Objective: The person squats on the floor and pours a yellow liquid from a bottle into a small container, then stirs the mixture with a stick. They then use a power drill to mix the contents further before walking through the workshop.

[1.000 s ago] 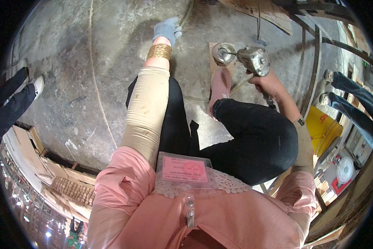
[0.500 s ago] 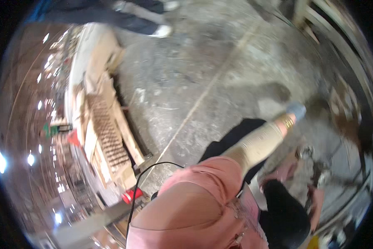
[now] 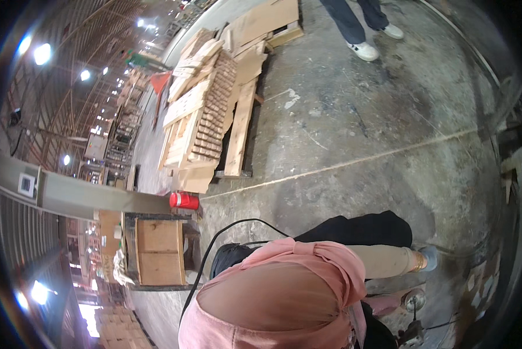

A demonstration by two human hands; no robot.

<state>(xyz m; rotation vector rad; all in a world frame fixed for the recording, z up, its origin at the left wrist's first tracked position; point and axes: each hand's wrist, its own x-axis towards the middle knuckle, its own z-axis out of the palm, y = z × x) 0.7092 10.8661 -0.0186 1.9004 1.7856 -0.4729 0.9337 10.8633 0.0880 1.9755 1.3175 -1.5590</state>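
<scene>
A pink garment covers my shoulder and upper body in the lower middle. From it my left arm reaches right in a beige sleeve, with gold-coloured bangles at the wrist. My left hand is in a grey-blue glove, low over the floor near the right side. Its fingers are too small and blurred to make out, and nothing held shows. Below the forearm lie a round metal part and a pink shape, whose kind I cannot tell. My right hand does not show.
Stacked wooden pieces lie on a pallet at upper left, beside flat cardboard. A red jug stands by a grey post. Nearby is a wooden-topped stand. Another person's legs stand at the top. A black cable loops beside me.
The view has swung left, so the wood stack and the other person's legs sit farther right in it. The wooden-topped stand now shows fully. My left arm still reaches out to the right.
</scene>
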